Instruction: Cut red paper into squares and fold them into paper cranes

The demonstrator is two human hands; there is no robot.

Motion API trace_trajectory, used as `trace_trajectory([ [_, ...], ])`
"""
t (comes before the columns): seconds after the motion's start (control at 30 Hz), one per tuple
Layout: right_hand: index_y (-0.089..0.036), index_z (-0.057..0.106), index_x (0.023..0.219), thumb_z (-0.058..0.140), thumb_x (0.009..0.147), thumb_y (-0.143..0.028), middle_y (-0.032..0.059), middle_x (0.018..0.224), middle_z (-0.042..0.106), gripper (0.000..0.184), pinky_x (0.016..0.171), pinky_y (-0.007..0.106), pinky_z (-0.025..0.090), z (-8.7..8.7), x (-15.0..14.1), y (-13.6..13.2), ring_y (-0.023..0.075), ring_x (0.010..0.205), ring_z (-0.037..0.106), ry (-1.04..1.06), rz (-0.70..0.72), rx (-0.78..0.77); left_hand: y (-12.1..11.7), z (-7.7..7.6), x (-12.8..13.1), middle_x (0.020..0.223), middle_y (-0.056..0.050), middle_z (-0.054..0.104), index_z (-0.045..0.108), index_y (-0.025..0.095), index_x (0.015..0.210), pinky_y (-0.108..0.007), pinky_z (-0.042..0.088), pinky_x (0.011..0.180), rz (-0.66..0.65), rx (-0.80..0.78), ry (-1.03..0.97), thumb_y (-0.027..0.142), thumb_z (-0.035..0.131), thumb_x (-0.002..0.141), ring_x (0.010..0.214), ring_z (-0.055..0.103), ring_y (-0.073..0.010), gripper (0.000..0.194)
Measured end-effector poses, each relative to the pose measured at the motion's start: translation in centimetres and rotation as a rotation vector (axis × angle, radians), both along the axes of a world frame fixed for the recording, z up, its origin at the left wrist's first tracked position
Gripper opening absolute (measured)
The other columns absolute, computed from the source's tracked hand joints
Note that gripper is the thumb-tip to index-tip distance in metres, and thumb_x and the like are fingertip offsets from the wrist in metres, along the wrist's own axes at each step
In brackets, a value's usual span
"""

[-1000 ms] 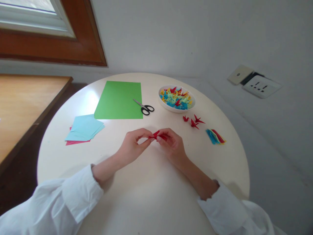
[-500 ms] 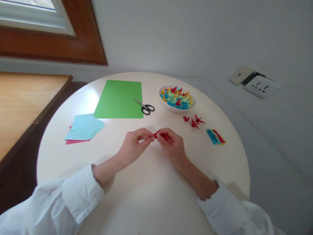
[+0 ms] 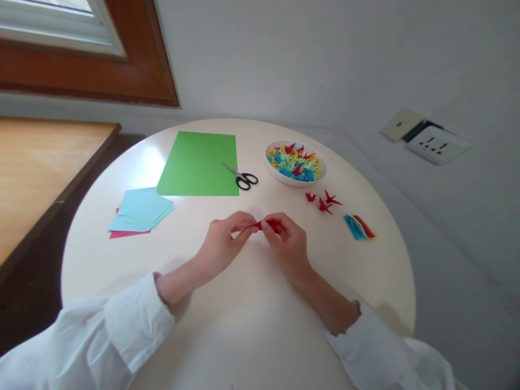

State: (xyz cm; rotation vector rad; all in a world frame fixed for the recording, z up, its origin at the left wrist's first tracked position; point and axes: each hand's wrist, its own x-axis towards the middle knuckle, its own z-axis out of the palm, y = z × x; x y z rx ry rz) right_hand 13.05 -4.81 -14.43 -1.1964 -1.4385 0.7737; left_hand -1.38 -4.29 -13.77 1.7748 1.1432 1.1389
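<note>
A small folded piece of red paper (image 3: 268, 225) is pinched between both hands above the middle of the round cream table (image 3: 244, 325). My left hand (image 3: 223, 241) grips its left tip with thumb and forefinger. My right hand (image 3: 286, 241) is closed round its right part, hiding most of it. To the right lie three small red paper cranes (image 3: 324, 201) and a little stack of coloured paper squares (image 3: 358, 226). A white bowl (image 3: 296, 179) heaped with coloured folded cranes stands behind them.
A green paper sheet (image 3: 199, 163) lies at the table's back, with black-handled scissors (image 3: 241, 177) at its right edge. Light blue sheets over a red one (image 3: 140, 211) lie to the left. A wooden surface (image 3: 36, 168) is beside the table; wall sockets (image 3: 436, 145) are on the right.
The visible part of the red paper has grown smaller as my fingers closed tighter on it. Both hands stayed in the same place.
</note>
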Motion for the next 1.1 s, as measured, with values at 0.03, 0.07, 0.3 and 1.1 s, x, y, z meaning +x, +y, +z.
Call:
trace_trajectory([
  [0.03,-0.02,0.058,0.073,0.057,0.077,-0.024,0.0007,0.069,0.061,0.006,0.062,0.026,0.052,0.01,-0.02,-0.03,0.0136,0.066,0.059,-0.006,-0.008,0.004,-0.01,0.03,-0.01,0.077,-0.001,0.07,0.059,0.019,0.08,-0.021,0.052,0.065,0.0,0.01,0.004,0.025,0.055,0.08,0.072,0.068,-0.0137,0.008],
  [0.07,-0.02,0.058,0.073,0.057,0.077,-0.024,0.0009,0.069,0.061,0.006,0.062,0.027,0.052,0.02,-0.03,-0.05,0.0137,0.065,0.059,-0.013,-0.016,0.009,-0.02,0.07,-0.01,0.077,-0.001,0.07,0.06,0.019,0.08,-0.021,0.052,0.066,0.0,0.017,0.007,0.024,0.055,0.08,0.072,0.068,-0.0135,0.007],
  [0.3,-0.02,0.06,0.075,0.057,0.077,-0.024,0.0012,0.07,0.064,0.006,0.064,0.028,0.053,-0.08,-0.01,-0.11,0.0144,0.066,0.06,-0.047,-0.05,0.046,-0.18,0.45,0.03,0.078,-0.002,0.071,0.059,0.019,0.081,-0.021,0.053,0.064,-0.011,-0.006,0.005,0.022,0.052,0.08,0.074,0.069,-0.0153,0.008],
  [1.1,-0.02,0.059,0.077,0.056,0.078,-0.019,0.0011,0.072,0.063,0.003,0.063,0.026,0.052,-0.02,0.08,-0.18,0.0131,0.066,0.059,-0.109,-0.054,0.127,-0.07,0.36,0.23,0.072,-0.003,0.072,0.055,0.017,0.079,-0.025,0.051,0.066,-0.024,-0.166,-0.144,0.017,0.056,0.074,0.073,0.069,-0.0169,0.005],
])
